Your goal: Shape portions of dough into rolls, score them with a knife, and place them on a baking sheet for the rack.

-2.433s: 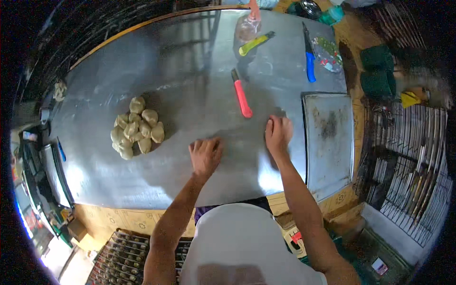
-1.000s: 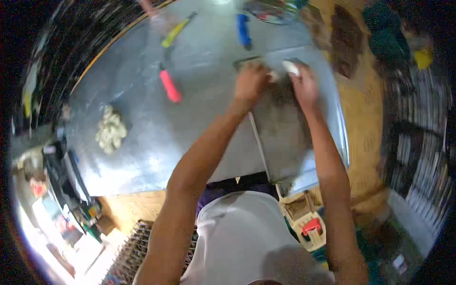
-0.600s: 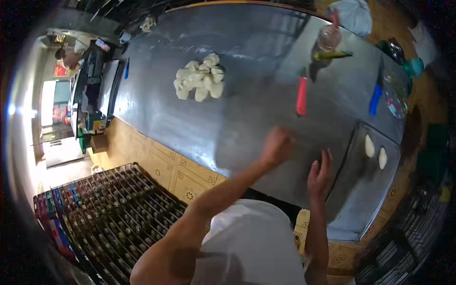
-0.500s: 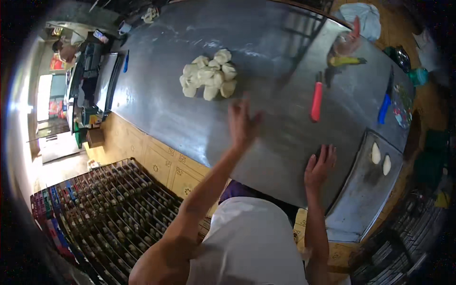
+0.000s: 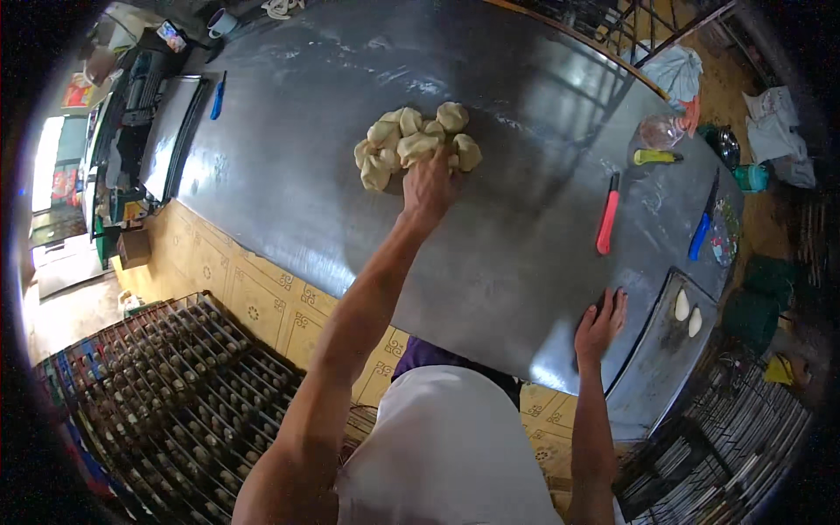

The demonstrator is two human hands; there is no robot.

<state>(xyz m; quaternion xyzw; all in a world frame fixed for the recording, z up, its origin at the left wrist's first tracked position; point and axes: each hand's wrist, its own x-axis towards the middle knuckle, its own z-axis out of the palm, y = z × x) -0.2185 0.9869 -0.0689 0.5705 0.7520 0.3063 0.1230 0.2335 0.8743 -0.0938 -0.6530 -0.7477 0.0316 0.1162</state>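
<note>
A pile of pale dough pieces point(image 5: 385, 140) sits on the far middle of the metal table. My left hand point(image 5: 427, 190) reaches into its near side. Its fingers are curled down over a dough piece, and the fingertips are partly hidden among the lumps. Near the table's front edge, my right hand point(image 5: 600, 325) rests on the surface with its fingers stretched out, holding nothing. Just to its right lies a metal baking tray point(image 5: 643, 385) carrying two shaped dough pieces point(image 5: 682, 304).
Right of the pile lie a red-handled knife point(image 5: 608, 214), a yellow cutter point(image 5: 656, 157) and a blue-handled knife point(image 5: 700, 234). A clear plastic container point(image 5: 660, 131) stands behind them. Stacked trays point(image 5: 171, 136) are at the far left. A rack point(image 5: 184, 385) of small dough pieces stands lower left.
My left hand has moved from above the table in front of the pile onto the dough. My right hand stays on the table. The whole view has shifted slightly.
</note>
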